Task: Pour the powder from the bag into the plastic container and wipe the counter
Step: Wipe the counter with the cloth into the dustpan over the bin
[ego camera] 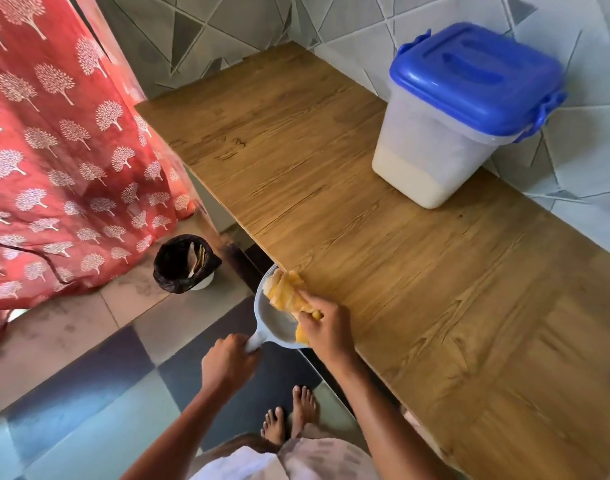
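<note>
A translucent plastic container [445, 143] with a blue lid stands closed at the back of the wooden counter [383, 237], white powder filling its bottom part. My right hand [326, 329] grips a yellow cloth [288, 294] at the counter's front edge, over a grey dustpan [274, 322]. My left hand [229, 363] holds the dustpan by its handle, just below the counter edge. No powder bag is in view.
A small bin [184, 263] lined with a black bag stands on the floor to the left of the counter. A red patterned curtain [54, 150] hangs at the left. Tiled walls border the counter at the back and right. My bare feet [289, 415] stand on the chequered floor.
</note>
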Demonstrator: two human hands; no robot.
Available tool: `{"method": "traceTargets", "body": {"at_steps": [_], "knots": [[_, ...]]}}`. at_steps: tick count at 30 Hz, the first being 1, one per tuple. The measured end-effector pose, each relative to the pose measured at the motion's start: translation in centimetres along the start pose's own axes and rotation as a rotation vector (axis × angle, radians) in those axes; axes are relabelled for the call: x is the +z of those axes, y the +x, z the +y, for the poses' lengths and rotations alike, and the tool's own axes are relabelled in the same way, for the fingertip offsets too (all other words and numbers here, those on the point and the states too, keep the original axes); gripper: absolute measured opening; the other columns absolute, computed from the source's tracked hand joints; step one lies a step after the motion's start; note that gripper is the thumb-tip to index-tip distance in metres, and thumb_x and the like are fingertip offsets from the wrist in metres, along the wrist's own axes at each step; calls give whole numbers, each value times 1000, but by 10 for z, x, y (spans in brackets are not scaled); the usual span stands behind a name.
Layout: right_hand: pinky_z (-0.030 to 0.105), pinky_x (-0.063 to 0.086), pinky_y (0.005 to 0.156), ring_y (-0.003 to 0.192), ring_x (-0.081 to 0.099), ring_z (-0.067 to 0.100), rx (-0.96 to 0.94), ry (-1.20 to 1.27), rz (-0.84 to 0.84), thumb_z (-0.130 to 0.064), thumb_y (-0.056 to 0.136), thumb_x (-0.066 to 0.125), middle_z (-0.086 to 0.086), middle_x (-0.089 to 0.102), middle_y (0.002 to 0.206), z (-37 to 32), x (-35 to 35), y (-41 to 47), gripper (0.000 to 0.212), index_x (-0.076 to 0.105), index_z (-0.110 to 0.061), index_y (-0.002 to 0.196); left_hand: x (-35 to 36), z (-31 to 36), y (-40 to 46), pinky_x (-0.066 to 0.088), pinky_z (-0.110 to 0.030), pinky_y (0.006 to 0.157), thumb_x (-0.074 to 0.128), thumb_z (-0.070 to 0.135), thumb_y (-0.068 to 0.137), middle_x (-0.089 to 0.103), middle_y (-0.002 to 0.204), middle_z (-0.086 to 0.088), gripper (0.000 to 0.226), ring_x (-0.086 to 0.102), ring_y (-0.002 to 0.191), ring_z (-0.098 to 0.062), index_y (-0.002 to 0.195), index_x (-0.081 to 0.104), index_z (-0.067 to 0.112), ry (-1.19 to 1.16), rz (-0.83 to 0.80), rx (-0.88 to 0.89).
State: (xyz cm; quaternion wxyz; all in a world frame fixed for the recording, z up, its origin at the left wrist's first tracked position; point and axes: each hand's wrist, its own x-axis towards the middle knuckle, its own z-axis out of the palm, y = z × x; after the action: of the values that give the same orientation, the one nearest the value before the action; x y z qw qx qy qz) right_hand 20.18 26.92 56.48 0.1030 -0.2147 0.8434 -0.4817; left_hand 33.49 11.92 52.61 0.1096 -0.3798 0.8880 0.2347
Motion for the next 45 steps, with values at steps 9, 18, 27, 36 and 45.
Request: {"method": "traceTargets", "body": {"at_steps": [9, 18, 27, 36, 45], "knots": [[36, 55, 85, 103, 68, 29, -26, -482, 539, 1, 84, 64, 14, 72, 122, 63, -156, 54, 43, 71, -10, 125, 12, 10, -21, 48, -28, 54, 60, 39, 79, 60, 50, 8, 28, 63, 57, -18, 59, 60, 19, -10, -14, 7], [46, 57, 85, 112, 64, 42, 35, -676, 268, -3, 91, 57, 23, 66, 126, 125, -127, 50, 38, 65, -6, 128, 41, 23, -50, 55, -33, 63, 55, 49, 75, 66, 58, 6, 30, 67, 65, -22, 62, 62, 22, -18, -8, -2], [28, 51, 91, 96, 70, 22, -245, -205, -27, 1, 80, 51, 14, 75, 114, 72, -154, -6, 49, 70, -4, 125, 72, 41, -84, 55, -31, 57, 59, 52, 77, 64, 50, 9, 34, 65, 55, -17, 63, 64, 21, -59, 21, -69], [48, 56, 94, 117, 62, 35, 49, -629, 363, -1, 94, 57, 17, 65, 130, 147, -278, 151, 46, 58, -13, 139, 104, 56, -86, 55, -34, 54, 69, 41, 82, 62, 50, 7, 32, 61, 51, -21, 58, 61, 22, -43, 52, -107], [41, 58, 84, 106, 67, 37, -193, -717, 122, 1, 88, 60, 20, 69, 119, 140, -166, 62, 37, 68, -5, 124, 90, 78, -89, 51, -28, 53, 64, 39, 78, 59, 50, 6, 27, 61, 54, -21, 60, 60, 19, -5, 26, -141]]}}
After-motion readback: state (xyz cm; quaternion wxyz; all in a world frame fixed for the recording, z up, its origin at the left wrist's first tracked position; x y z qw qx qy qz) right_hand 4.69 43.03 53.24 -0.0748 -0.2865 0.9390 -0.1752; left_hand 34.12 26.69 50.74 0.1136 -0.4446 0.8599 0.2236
